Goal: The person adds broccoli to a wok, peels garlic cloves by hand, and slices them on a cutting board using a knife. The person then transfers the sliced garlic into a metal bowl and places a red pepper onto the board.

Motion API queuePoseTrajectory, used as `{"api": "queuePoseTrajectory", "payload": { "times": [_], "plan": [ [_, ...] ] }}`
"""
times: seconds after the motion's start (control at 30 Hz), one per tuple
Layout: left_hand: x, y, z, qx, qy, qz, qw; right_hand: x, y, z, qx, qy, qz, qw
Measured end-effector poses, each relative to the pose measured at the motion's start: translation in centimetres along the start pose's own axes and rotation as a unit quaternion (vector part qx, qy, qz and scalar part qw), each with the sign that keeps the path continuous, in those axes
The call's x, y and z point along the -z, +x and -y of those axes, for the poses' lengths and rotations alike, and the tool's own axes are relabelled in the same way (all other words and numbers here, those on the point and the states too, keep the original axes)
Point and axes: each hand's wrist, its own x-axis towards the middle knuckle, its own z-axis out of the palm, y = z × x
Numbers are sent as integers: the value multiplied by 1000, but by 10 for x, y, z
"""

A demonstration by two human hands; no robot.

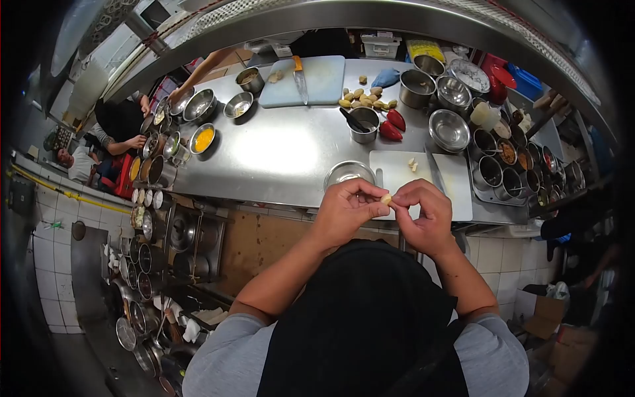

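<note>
Between the fingertips of both hands is a small pale garlic clove (386,198), held over the table's front edge. My left hand (349,215) pinches it from one side, thumb and forefinger closed. From the other side my right hand (426,213) also pinches it with bent fingers. Beyond the hands lies a white cutting board (397,173) with a few pale pieces (413,164) and a knife (434,173) on it. A shiny metal bowl (348,172) stands just behind my left hand, partly hidden by it.
Farther back are red peppers (390,133), small potato-like pieces (364,99), a metal pot (362,126) and a blue board (324,73) with an orange-handled knife (299,79). Pans of food (489,172) stand at right. A bowl of yellow liquid (204,139) and another person (122,122) are at left.
</note>
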Motion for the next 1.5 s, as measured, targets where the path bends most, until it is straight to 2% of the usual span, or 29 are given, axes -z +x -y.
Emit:
{"api": "queuePoseTrajectory", "payload": {
  "times": [0.13, 0.2, 0.3, 0.33, 0.43, 0.53, 0.6, 0.73, 0.83, 1.03, 1.1, 1.13, 1.17, 1.23, 1.27, 1.3, 1.4, 1.43, 1.5],
  "plan": [
    [-3, 3, 0, -3, -2, 16, 1000, 2, 1, 5, -31, -2, 1, 1000],
    [-3, 8, 2, 33, 29, -15, 999, 7, 0, -1, -41, -12, 7, 999],
    [-7, 20, 15, 24, 103, -42, 994, 7, -13, -9, -35, -20, -20, 999],
    [-14, 23, 16, 19, 30, -37, 999, 8, -13, -6, -44, -30, -44, 998],
    [-27, 31, 22, -16, -52, 4, 999, 22, -16, 3, -30, -56, -87, 994],
    [-38, 37, 18, -2, -65, 36, 997, 36, -20, 7, -16, -108, -90, 990],
    [-45, 40, 20, 9, -42, 60, 997, 47, -22, 21, -73, -95, -53, 991],
    [-59, 46, 31, 28, -82, 122, 989, 56, -38, 31, -105, -98, -83, 986],
    [-73, 52, 36, 105, -209, 159, 959, 62, -53, 37, -81, -141, -79, 983],
    [-86, 71, 47, 164, -227, 170, 945, 67, -92, 61, -160, -203, -85, 962],
    [-94, 70, 49, 171, -190, 151, 955, 66, -106, 58, -182, -179, -170, 952],
    [-98, 68, 51, 170, -180, 150, 957, 65, -112, 58, -227, -147, -194, 943],
    [-102, 65, 52, 172, -180, 153, 956, 66, -113, 61, -229, -149, -196, 942],
    [-109, 59, 49, 174, -154, 182, 955, 65, -112, 68, -321, -53, -262, 908],
    [-112, 57, 48, 174, -146, 182, 957, 64, -111, 67, -321, -11, -288, 902],
    [-112, 57, 49, 175, -143, 182, 957, 64, -110, 61, -321, -9, -290, 901],
    [-111, 57, 52, 131, -99, 211, 964, 66, -105, 42, -344, 121, -315, 876],
    [-111, 58, 52, 109, -69, 205, 970, 67, -103, 40, -344, 122, -316, 876],
    [-111, 60, 55, 86, -36, 196, 976, 66, -98, 37, -347, 37, -279, 895]
  ]
}}
